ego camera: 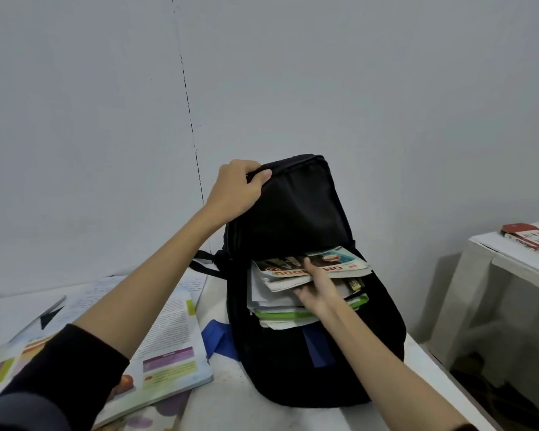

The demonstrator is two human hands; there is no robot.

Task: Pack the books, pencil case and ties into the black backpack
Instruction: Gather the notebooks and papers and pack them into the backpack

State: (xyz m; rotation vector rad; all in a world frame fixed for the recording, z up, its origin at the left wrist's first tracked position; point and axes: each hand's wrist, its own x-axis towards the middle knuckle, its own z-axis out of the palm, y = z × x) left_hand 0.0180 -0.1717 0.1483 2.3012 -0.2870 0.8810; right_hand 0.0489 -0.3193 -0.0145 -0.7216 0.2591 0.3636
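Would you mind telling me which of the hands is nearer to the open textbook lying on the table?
Right. The right hand grips books in the backpack mouth, lower and closer to the open textbook; the left hand holds the flap up.

I see a black backpack (pixel 308 353) with a blue strip, green-edged and white books (pixel 293 306) inside, a red-and-teal cover on top, and a purple-and-green-printed open book (pixel 168 353) on the left.
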